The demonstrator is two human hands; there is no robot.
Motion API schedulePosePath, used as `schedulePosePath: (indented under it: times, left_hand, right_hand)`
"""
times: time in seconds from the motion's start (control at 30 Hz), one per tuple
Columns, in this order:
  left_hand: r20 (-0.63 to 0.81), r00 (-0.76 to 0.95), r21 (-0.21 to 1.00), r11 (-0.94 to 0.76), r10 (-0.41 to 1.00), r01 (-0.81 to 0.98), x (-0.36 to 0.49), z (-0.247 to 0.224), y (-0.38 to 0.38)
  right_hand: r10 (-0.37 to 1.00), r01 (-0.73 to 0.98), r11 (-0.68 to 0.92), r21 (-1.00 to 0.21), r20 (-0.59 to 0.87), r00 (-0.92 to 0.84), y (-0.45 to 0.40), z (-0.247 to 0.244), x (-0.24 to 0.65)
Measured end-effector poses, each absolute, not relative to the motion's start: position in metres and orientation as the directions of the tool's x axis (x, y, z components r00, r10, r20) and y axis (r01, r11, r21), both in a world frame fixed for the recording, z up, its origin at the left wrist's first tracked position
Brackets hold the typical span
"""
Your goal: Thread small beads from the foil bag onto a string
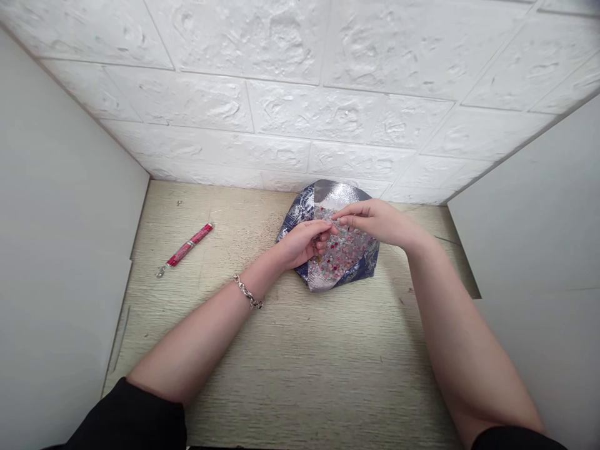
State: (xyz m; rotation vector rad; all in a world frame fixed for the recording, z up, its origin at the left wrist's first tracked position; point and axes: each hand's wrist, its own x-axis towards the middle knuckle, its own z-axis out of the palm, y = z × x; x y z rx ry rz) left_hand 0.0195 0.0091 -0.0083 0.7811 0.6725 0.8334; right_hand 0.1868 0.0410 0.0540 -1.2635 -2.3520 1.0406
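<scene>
A blue and silver bag-like tray lies against the wall, spread with many small clear, pink and red beads. Over its left part is my left hand, fingers curled and thumb pressed to the index finger. My right hand comes in from the right, its thumb and fingertips pinched close to the left fingertips. Both hands meet just above the beads. Whatever the fingertips hold is too small to make out. A silver chain bracelet circles my left wrist.
On the wooden tabletop, a slim red packet with a silvery end lies to the left. A white brick-patterned wall rises behind. Pale panels stand at the left and right.
</scene>
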Motion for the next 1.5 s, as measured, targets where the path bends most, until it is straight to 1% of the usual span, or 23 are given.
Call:
schedulePosePath:
  times: [0.43,1.5]
  left_hand:
    - [-0.227,0.513,0.826,0.443,0.828,-0.349,0.0198,-0.0052,0.0078]
    - [-0.233,0.506,0.827,0.443,0.830,-0.346,0.0199,-0.0072,0.0078]
  right_hand:
    - [0.810,0.612,0.310,-0.728,-0.134,-0.570,0.0405,0.0544,0.1866]
    - [0.789,0.589,0.318,-0.743,-0.137,-0.599,0.0395,0.0547,0.1850]
